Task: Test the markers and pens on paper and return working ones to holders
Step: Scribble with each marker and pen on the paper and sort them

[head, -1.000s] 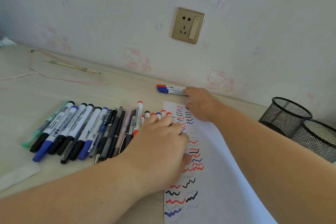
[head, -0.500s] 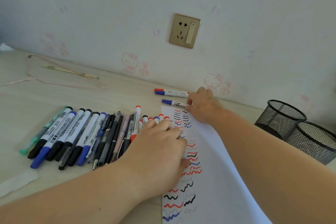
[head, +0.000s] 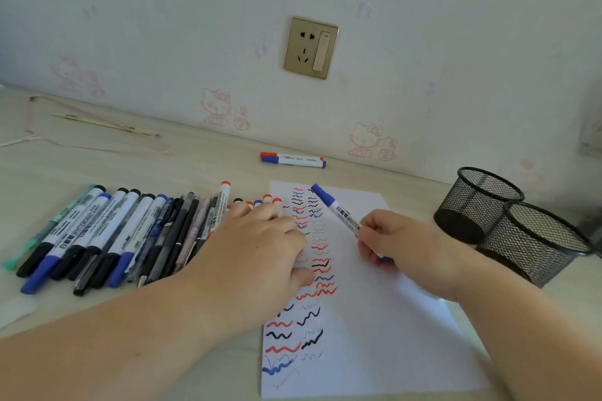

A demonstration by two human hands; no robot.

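My right hand [head: 395, 242] grips a blue-capped whiteboard marker [head: 335, 209] over the white paper [head: 374, 329], its cap pointing up and to the left. My left hand [head: 260, 254] rests flat on the paper's left edge, over coloured squiggles and the ends of several markers. A row of markers and pens [head: 107, 234] lies on the desk to the left. Against the wall lie a red-capped and a blue-capped marker [head: 293, 160] side by side. Two black mesh holders [head: 479, 202] [head: 537, 244] stand at the right.
A gold wall socket [head: 311, 47] sits above the desk. A thin pink cable [head: 97, 146] and a pencil-like stick [head: 104, 124] lie at the far left. A pale strip [head: 14, 311] lies at the left front edge of the wooden desk [head: 195, 166].
My right hand took a blue-capped marker from the group by the wall and drew back toward me over the paper. My left hand stayed put.
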